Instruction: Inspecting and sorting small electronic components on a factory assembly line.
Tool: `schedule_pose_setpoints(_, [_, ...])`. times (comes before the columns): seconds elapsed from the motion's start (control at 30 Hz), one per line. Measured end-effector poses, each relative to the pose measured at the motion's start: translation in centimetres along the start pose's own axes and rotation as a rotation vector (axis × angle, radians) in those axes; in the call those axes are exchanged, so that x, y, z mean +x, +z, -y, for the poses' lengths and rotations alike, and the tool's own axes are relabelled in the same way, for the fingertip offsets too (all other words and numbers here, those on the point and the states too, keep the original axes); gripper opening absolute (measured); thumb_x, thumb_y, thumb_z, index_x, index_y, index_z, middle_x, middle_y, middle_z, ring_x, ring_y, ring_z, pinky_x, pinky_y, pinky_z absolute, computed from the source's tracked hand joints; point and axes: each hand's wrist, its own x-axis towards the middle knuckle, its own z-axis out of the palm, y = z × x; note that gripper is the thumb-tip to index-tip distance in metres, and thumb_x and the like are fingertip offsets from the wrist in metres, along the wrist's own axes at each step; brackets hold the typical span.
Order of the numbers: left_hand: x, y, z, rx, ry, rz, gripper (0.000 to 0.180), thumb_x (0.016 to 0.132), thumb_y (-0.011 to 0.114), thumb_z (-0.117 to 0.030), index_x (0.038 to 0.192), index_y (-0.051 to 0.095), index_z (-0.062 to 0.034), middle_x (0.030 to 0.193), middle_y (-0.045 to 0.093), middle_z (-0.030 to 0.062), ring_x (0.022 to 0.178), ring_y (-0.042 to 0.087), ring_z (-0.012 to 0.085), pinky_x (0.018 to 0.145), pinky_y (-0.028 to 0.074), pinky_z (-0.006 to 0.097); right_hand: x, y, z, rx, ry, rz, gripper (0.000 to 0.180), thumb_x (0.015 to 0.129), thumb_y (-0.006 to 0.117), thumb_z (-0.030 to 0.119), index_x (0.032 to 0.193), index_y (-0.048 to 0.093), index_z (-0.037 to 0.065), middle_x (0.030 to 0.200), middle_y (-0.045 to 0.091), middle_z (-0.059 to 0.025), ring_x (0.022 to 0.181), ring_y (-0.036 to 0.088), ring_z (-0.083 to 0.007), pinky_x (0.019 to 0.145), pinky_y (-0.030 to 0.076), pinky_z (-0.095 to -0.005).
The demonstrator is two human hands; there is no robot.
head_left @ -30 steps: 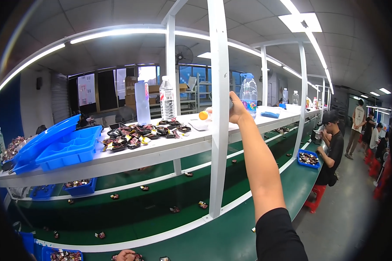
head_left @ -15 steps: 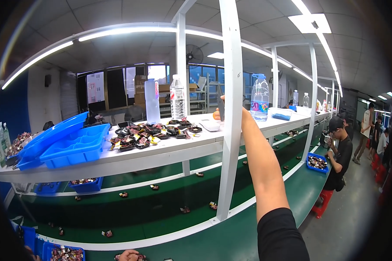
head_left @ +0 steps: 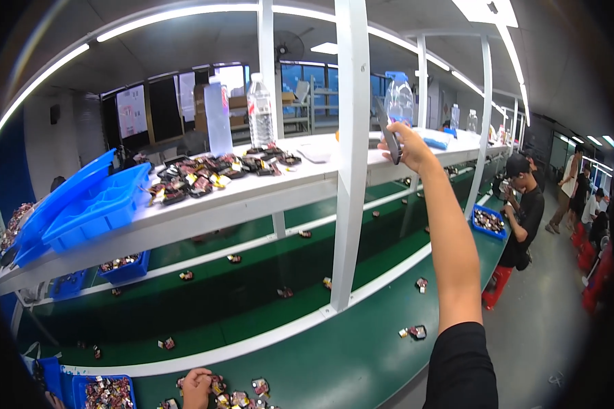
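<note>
The green bench point(head_left: 334, 361) carries small dark parts point(head_left: 239, 398) and blue bins point(head_left: 80, 393).

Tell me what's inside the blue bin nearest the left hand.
The blue bin holds a heap of small parts in dark red, white and black. Only the top layer shows; lower layers and the bottom are covered, and the picture's edge cuts its near side.

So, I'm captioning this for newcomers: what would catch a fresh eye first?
Probably the bare right forearm, raised right of centre, its right hand gripping a dark flat object near the edge of the white shelf. Then the bright blue trays toward the shelf's left end, beside a heap of small dark parts. Below stretches the green work surface, with similar pieces scattered on it.
</note>
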Motion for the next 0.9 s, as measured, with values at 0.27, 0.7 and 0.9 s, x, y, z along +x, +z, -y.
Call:
schedule_pose_setpoints(0.27, [0.2, 0.4, -0.3, 0.029, 0.007, 0.0, 0.013, 0.091, 0.049, -0.002, 0.104, 0.05, 0.0005, 0.089, 0.065, 0.019, 0.073, 0.066, 0.0258, 0.067, 0.058, 0.038, -5.1, -3.3, 1.5, 0.012, 0.023, 0.044, 0.056, 0.084, 0.064, 0.034, 0.123, 0.044, -0.001, 0.105, 0.06, -0.0186, 0.092, 0.066, -0.0262, 0.074, 0.058, -0.0352])
schedule_pose_setpoints(0.7, [0.0, -0.9, 0.2, -0.006, 0.032, 0.017, 0.017, 0.09, 0.048, 0.0, 0.107, 0.049, 0.0027, 0.093, 0.066, 0.0243, 0.075, 0.068, 0.031, 0.066, 0.058, 0.038, 6.4, 6.4, -1.4, -0.823, -0.199, 0.351, 0.03, 0.082, 0.065, 0.03, 0.097, 0.071, 0.005, 0.087, 0.068, -0.0063, 0.075, 0.062, -0.0167, 0.064, 0.051, -0.0315])
schedule_pose_setpoints(0.9, [-3.9, 4.0, -6.1, 0.257, -0.016, -0.07, 0.018, 0.095, 0.051, -0.014, 0.103, 0.061, -0.0008, 0.072, 0.06, 0.0024, 0.06, 0.053, 0.0089, 0.054, 0.043, 0.021, 11.5, 8.6, -6.1, -0.715, -0.421, 0.408, 0.022, 0.076, 0.07, 0.024, 0.088, 0.073, 0.006, 0.086, 0.068, -0.0075, 0.076, 0.061, -0.0144, 0.067, 0.049, -0.0306])
